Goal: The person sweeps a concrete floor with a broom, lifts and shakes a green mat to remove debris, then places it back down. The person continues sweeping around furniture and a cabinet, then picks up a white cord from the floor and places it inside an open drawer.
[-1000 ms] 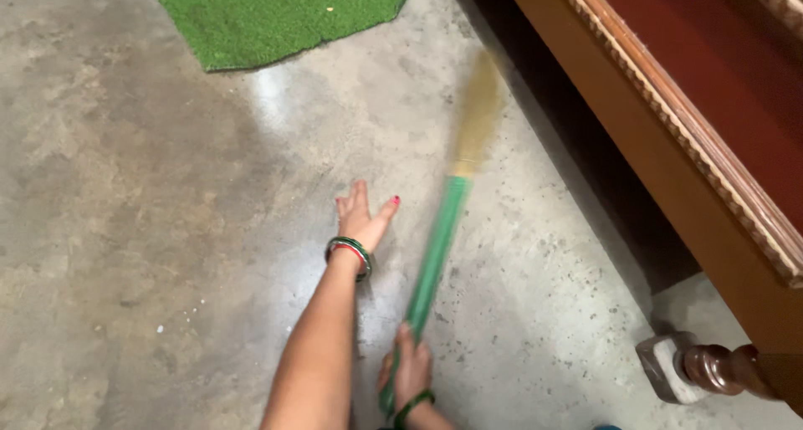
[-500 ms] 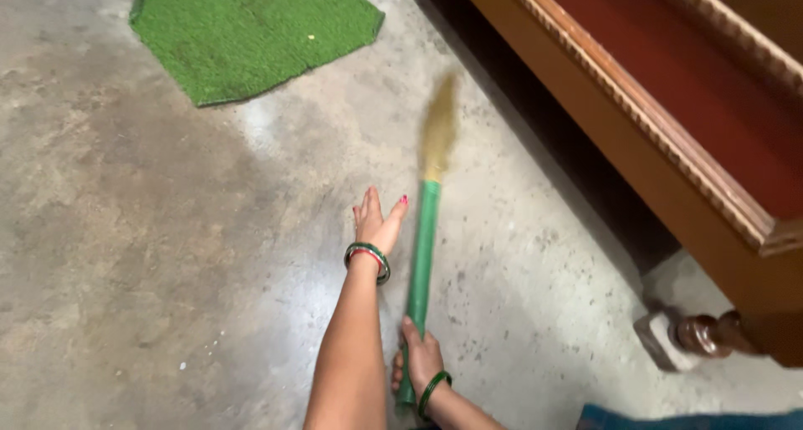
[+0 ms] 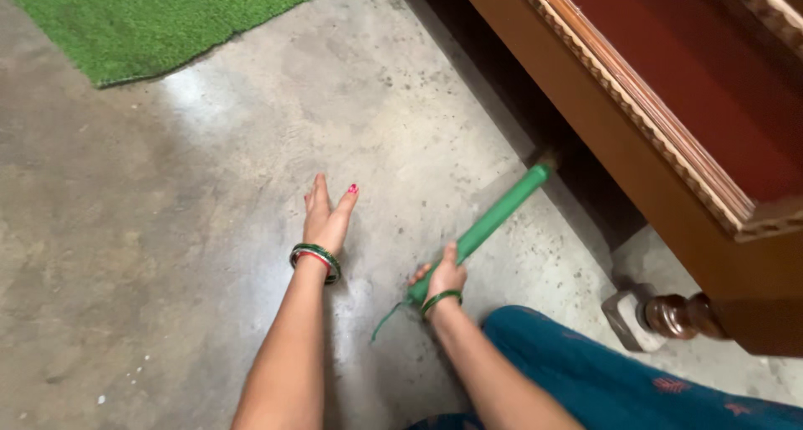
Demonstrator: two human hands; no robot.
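On the concrete floor (image 3: 167, 229), beside a carved wooden bed (image 3: 669, 171), the right hand (image 3: 443, 278) is closed around the lower end of a broom (image 3: 489, 222), fingers wrapped over its green handle. That handle runs up and to the right from the fist, and its far end disappears into the dark gap under the bed frame, so the bristles are hidden. A thin green cord (image 3: 386, 319) trails from the handle's butt onto the floor. The left hand (image 3: 326, 217) holds nothing: it lies flat on the floor, fingers together and pointing away, well apart from the broom, seemingly propping the body.

By its look the broom should be light, the wrapped handle stiff and easy to keep hold of, the hidden brush end probably soft and springy. Held this low, the long end would swing freely but with less control; a hold nearer the middle would likely steady it. A green mat (image 3: 150, 20) lies far off at the upper left. The bed's turned foot (image 3: 673, 315) stands on a small pale block (image 3: 623, 323) near the blue-clothed knee (image 3: 602, 371).
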